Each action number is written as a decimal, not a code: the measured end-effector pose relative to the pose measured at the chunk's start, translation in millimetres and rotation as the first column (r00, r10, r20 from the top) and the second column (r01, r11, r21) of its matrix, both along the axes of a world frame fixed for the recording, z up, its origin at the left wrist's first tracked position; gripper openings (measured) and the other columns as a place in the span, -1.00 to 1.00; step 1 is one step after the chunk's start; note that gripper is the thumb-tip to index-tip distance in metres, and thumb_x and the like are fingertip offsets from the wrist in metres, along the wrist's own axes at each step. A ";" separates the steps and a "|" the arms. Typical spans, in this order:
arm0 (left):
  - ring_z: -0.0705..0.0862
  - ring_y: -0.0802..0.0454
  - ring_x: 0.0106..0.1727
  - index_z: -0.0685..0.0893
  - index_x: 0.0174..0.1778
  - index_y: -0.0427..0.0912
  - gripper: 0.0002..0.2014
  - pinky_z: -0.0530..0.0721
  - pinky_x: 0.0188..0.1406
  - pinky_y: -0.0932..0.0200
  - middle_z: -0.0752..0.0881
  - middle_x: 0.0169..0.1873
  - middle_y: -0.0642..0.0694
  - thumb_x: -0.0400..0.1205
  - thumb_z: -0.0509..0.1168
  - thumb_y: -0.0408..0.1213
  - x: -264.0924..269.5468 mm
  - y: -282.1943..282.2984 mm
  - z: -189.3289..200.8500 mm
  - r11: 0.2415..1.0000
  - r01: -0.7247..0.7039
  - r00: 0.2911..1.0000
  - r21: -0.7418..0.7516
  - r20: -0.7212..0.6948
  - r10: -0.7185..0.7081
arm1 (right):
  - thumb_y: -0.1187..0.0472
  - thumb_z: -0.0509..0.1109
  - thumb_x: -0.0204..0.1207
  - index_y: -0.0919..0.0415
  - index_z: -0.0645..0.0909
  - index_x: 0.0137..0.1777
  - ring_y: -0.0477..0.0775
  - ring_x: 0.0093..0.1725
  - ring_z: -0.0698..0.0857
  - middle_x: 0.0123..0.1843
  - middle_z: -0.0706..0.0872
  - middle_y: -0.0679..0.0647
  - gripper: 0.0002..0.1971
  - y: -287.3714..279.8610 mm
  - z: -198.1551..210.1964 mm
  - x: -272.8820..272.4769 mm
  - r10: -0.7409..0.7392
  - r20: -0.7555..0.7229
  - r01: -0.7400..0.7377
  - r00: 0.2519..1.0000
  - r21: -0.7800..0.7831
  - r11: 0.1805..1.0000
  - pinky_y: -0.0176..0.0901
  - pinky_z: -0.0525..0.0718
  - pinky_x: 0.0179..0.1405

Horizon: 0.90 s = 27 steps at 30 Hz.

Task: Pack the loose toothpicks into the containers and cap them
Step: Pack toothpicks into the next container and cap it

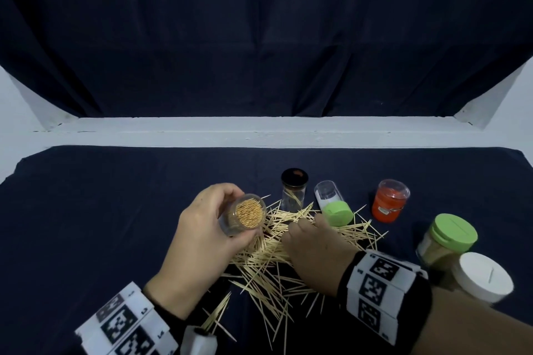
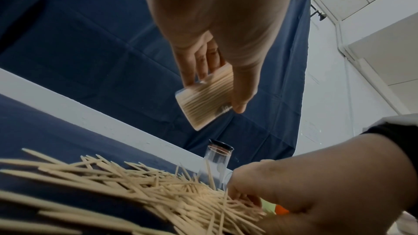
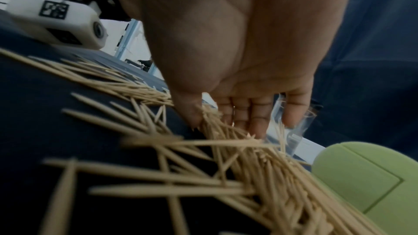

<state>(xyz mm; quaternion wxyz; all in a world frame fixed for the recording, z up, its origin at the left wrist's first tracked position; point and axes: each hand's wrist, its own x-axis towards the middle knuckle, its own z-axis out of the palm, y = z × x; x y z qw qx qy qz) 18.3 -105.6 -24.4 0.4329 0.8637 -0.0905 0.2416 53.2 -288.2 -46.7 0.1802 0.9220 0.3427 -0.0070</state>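
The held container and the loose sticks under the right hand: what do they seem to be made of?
Container: clear, glossy, probably plastic; the packed sticks show through its wall in the left wrist view. Toothpicks: pale matte wood or bamboo, thin with pointed ends. The left hand grips the container.

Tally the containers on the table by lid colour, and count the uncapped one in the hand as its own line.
Green lid: 2, one lying on its side and one upright
Black lid: 1
White lid: 1
Clear cap over orange body: 1
No lid, full of toothpicks, held in the left hand: 1
Total: 6 containers
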 end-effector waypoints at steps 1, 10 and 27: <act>0.65 0.28 0.03 0.58 -0.08 0.17 -0.49 0.60 -0.04 0.48 0.68 -0.10 0.16 0.21 0.68 -0.28 0.4 0.1 0.3 1.000 -0.003 1.000 0.005 -0.009 0.003 | 0.24 -0.04 0.66 0.29 0.42 0.27 0.19 0.16 0.48 0.21 0.53 0.21 -0.70 0.2 -0.9 -0.9 -0.009 -0.002 0.009 1.000 0.000 1.000 0.11 0.33 0.21; 0.60 0.38 0.01 0.60 -0.07 0.11 -0.54 0.54 -0.07 0.53 0.65 -0.10 0.18 0.25 0.66 -0.29 4.6 4.3 0.6 0.995 -0.018 0.993 0.100 -0.114 0.030 | 0.31 -0.01 0.63 0.27 0.44 0.30 0.21 0.23 0.44 0.27 0.53 0.21 -0.68 -4.6 5.4 1.7 -0.125 -0.033 0.128 0.992 0.080 0.989 0.11 0.30 0.27; 0.61 0.35 -0.06 0.51 -0.09 0.19 -0.50 0.50 -0.17 0.54 0.63 -0.07 0.19 0.27 0.61 -0.34 22.1 -6.9 -1.6 0.961 0.045 0.958 0.273 -0.285 0.036 | 0.44 0.07 0.49 0.24 0.35 0.17 0.17 -0.21 0.40 -0.24 0.46 0.09 -0.72 -10.1 50.7 1.5 -0.050 -0.004 0.050 0.999 0.171 0.984 0.09 0.29 0.29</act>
